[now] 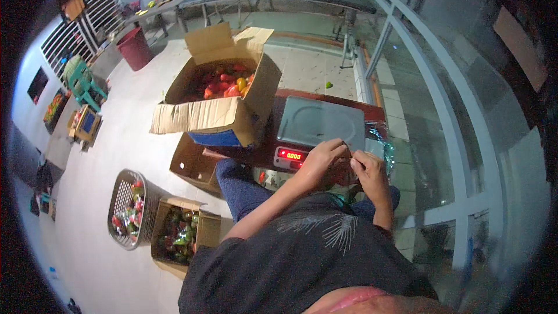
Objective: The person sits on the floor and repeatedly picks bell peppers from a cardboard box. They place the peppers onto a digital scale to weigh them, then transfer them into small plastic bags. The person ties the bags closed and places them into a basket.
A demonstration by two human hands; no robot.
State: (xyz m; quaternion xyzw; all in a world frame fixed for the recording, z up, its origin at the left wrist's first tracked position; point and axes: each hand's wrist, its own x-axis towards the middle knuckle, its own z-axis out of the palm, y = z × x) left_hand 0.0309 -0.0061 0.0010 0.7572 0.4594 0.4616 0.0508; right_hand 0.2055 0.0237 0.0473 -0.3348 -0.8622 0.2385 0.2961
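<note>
Well to the left of the scale point(319, 117), on the floor, my pale slatted basket point(150, 215) holds red and green produce; closer to the scale, on its left and toward me, a small carton point(208, 231) holds dark green pieces. Just left of the scale, a large open carton point(197, 115) is heaped with red and yellow peppers point(218, 84). My left hand point(326, 164) is over the scale's near edge, fingers curled into a pinch on what looks like thin film point(343, 191), on the near side of the scale, though my hands hide most of it. I judge it light, limp and slippery, easily torn by a nail, so I'd hold it by its edge, between fingertips. My right hand point(372, 171), by the scale's near right corner, closes thumb to finger, apparently on that same film. Right of the scale lies shiny plastic packaging point(378, 134).
</note>
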